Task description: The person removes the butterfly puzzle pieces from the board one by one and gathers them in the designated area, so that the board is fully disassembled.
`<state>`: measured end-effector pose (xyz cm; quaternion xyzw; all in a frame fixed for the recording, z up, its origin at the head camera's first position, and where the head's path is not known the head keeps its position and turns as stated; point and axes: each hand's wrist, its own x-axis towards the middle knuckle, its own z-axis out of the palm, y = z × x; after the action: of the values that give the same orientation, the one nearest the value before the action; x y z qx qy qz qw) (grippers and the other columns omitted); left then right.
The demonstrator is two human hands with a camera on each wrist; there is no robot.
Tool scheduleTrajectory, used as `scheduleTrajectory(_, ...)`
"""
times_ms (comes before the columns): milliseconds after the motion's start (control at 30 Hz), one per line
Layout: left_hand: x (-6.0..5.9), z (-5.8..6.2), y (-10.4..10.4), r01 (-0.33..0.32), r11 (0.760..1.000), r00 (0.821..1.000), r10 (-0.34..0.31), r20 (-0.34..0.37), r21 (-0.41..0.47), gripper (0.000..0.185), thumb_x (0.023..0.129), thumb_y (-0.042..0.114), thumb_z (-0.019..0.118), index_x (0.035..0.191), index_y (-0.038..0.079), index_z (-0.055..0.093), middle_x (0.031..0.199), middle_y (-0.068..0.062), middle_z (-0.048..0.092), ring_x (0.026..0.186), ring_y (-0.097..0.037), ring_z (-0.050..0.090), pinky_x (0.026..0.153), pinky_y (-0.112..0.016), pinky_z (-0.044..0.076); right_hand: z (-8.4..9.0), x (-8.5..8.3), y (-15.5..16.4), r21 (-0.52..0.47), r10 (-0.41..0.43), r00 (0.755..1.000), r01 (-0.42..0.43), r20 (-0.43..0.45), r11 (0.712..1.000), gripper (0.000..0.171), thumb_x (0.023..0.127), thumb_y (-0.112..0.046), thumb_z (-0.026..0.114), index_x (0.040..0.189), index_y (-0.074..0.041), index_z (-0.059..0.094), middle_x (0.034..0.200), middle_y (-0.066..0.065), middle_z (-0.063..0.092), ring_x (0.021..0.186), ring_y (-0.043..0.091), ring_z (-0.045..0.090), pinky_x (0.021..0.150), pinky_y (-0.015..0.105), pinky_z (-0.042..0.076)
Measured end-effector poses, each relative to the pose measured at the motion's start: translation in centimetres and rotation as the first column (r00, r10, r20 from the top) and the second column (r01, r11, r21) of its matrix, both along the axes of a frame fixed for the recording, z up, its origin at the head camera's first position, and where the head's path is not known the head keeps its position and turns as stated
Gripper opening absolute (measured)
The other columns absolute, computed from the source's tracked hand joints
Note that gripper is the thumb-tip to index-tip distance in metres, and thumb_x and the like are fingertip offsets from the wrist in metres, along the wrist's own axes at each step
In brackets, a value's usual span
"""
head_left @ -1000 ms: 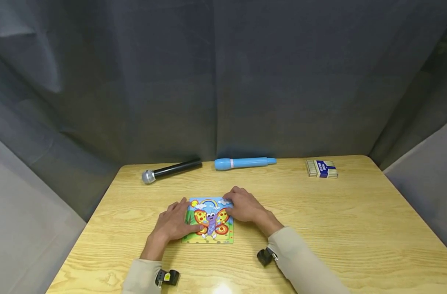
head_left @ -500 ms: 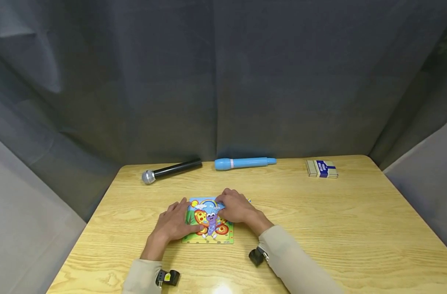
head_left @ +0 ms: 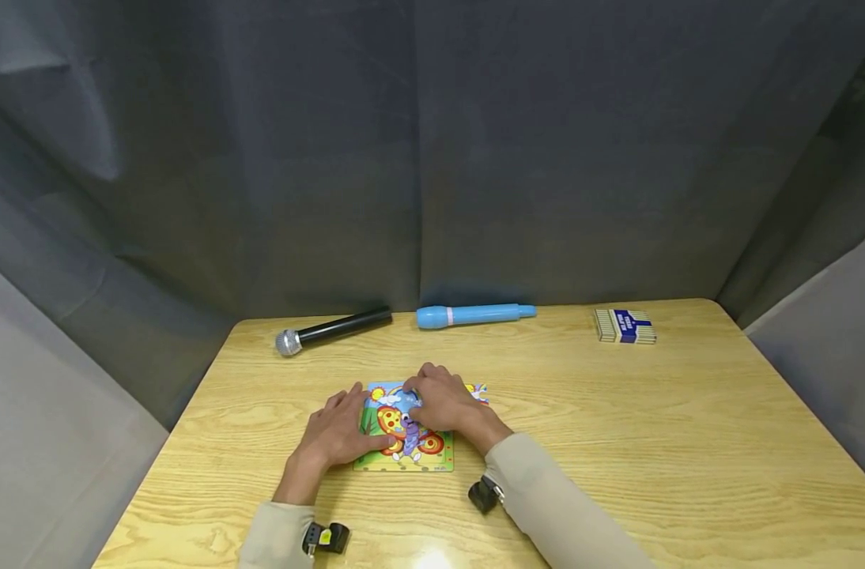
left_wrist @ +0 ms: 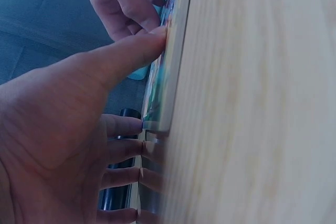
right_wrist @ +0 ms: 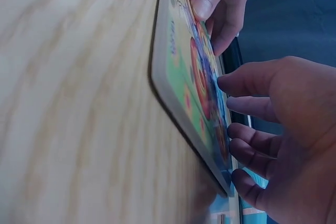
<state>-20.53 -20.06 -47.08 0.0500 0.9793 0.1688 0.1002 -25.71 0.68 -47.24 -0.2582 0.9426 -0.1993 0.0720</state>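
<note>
A square butterfly jigsaw puzzle (head_left: 432, 460) lies flat on the wooden table (head_left: 660, 442). At its left side, my left hand (head_left: 338, 431) rests with spread fingers along the edge and the thumb laid on the picture. My right hand (head_left: 443, 401) is over the upper right of the puzzle, its loosely bent fingertips touching the surface, as the right wrist view shows at the fingers (right_wrist: 247, 80). Under that hand the picture's right wing is hidden. Just beyond its knuckles shows a small colourful printed piece (head_left: 478, 391), right of the puzzle and partly covered.
Along the back edge lie a black microphone (head_left: 343, 326) with a silver head and a blue microphone-shaped stick (head_left: 475, 315). Farther right sits a flat bundle of striped sticks (head_left: 625, 325) with a blue label. Dark cloth (head_left: 418, 158) hangs behind the table.
My right hand has slid left across the puzzle, from its right edge toward the middle top. The colourful piece to the right has come into sight. The left hand stays put.
</note>
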Motion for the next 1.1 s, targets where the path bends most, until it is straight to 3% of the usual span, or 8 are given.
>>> scheduleTrajectory(667,0.1,-0.1,0.0,-0.001,1.000,1.000,0.001,-0.009,0.021,0.100,0.075,0.066,0.069,0.152,0.013,0.033,0.161,-0.009,0.026,0.146,-0.035,0.026,0.109,-0.065,0.026,-0.5,-0.3,-2.3,0.085,0.018,0.999,-0.014,-0.039,0.996,0.037,0.091,-0.039,0.063,0.126,-0.029,0.065,0.115,-0.002,0.052,0.102,0.018,0.045,0.078,0.041,0.038)
scheduleTrajectory(1100,0.0,0.0,-0.1,0.008,1.000,1.000,-0.008,-0.004,0.025,0.102,0.075,0.067,0.069,0.152,0.012,0.032,0.161,-0.010,0.025,0.146,-0.036,0.024,0.109,-0.066,0.025,0.1,-0.3,-2.5,0.049,-0.021,0.999,0.019,0.036,0.999,0.030,0.091,-0.038,0.065,0.121,-0.031,0.066,0.120,0.000,0.051,0.111,0.022,0.044,0.083,0.044,0.038)
